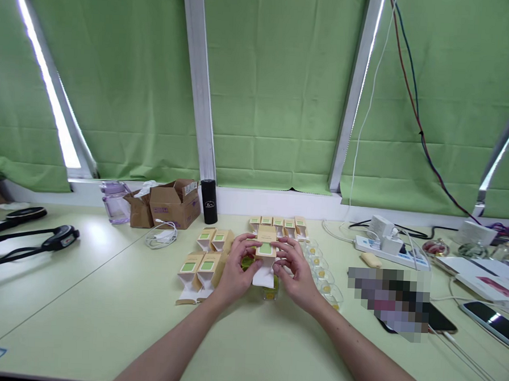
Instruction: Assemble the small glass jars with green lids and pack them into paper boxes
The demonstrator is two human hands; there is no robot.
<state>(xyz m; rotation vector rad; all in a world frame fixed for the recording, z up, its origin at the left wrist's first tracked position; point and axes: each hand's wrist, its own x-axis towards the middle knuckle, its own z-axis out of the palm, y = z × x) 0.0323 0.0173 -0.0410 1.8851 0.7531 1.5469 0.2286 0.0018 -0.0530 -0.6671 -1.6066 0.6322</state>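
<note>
small carton (266,235), clamped between left hand (241,265) and right hand (293,267), near flap (263,276) open, appears at the flap-handling step; next move calls for steady fingers.

The left hand (241,265) and right hand (292,266) cover the sides of a small box (265,249), its print too small to read; a container (270,294) beneath is partly hidden. At right, a pixelated patch (389,303) masks part of a dark phone (444,320). Black straps (18,253) run off the left edge, another phone (493,321) the right.
</note>
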